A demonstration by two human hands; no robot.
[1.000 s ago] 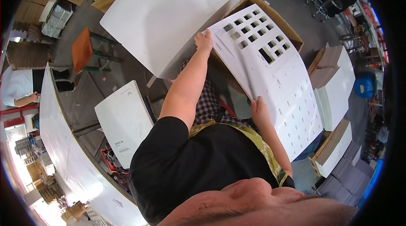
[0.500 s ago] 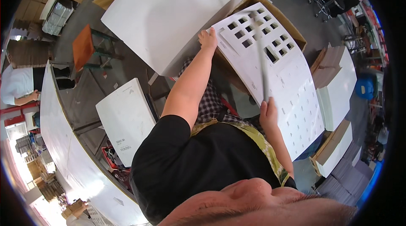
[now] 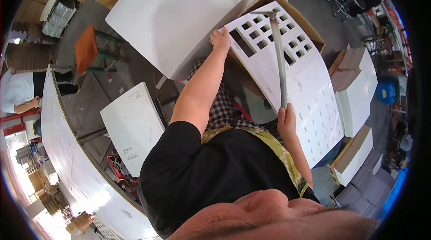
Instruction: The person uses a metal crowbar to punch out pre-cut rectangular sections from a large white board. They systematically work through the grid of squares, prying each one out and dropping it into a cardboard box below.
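A white die-cut board [image 3: 310,101], thick-edged, lies over an open cardboard box [image 3: 310,36]. Many square holes and two longer slots pierce its far end; small printed marks dot the near part. My left hand [image 3: 220,40] is closed on the board's far left edge, beside the large rectangular hole [image 3: 242,42]. In my right hand [image 3: 286,118], fingers wrapped round the lower end of its handle, is a long metal hammer [image 3: 279,51]. Its head is over the holes at the far end; whether it touches the board I cannot tell.
A big white block-like stack [image 3: 179,20] stands directly left of the board. Further left are a white package [image 3: 132,128], an orange-topped stool [image 3: 86,49] and a long white table [image 3: 67,146]. Stacked white sheets [image 3: 359,98] lie to the right. Co-workers stand at the left.
The rectangular piece beside my left hand, loose half a second ago, is gone, and its hole shows dark. The hammer, blurred before, now looks sharp. My left hand stays in place.
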